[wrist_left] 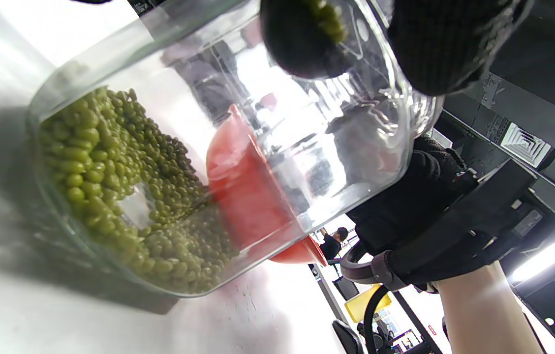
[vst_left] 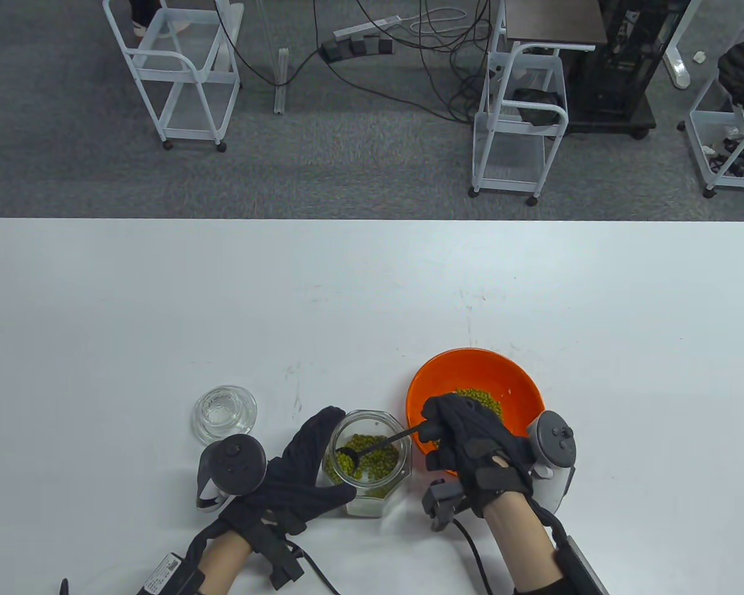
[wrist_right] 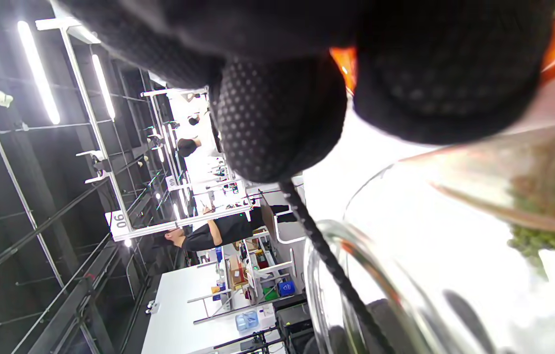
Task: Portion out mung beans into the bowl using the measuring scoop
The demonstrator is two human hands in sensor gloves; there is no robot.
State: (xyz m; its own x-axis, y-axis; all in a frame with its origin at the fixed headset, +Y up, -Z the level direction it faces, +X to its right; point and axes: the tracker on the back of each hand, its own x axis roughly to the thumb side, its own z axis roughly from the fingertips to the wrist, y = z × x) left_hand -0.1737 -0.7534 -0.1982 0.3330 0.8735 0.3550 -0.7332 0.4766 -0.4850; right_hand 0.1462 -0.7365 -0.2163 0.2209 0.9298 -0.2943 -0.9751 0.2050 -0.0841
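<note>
A clear glass jar (vst_left: pixel 378 489) part full of green mung beans (vst_left: pixel 381 462) stands near the table's front edge. My left hand (vst_left: pixel 304 474) grips the jar from its left side. My right hand (vst_left: pixel 465 443) pinches the handle of a black measuring scoop (vst_left: pixel 349 459), whose bowl sits inside the jar's mouth with beans in it. The orange bowl (vst_left: pixel 465 369) stands just right of the jar, with a small heap of beans (vst_left: pixel 480 400) inside. In the left wrist view the jar (wrist_left: pixel 199 162) fills the frame, beans (wrist_left: pixel 115 187) at its bottom, the scoop (wrist_left: pixel 302 39) at its mouth.
The jar's glass lid (vst_left: pixel 225 414) lies on the table, left of the jar. The white table (vst_left: pixel 372 297) stretches far and to both sides. Wire carts and cables stand on the floor beyond its far edge.
</note>
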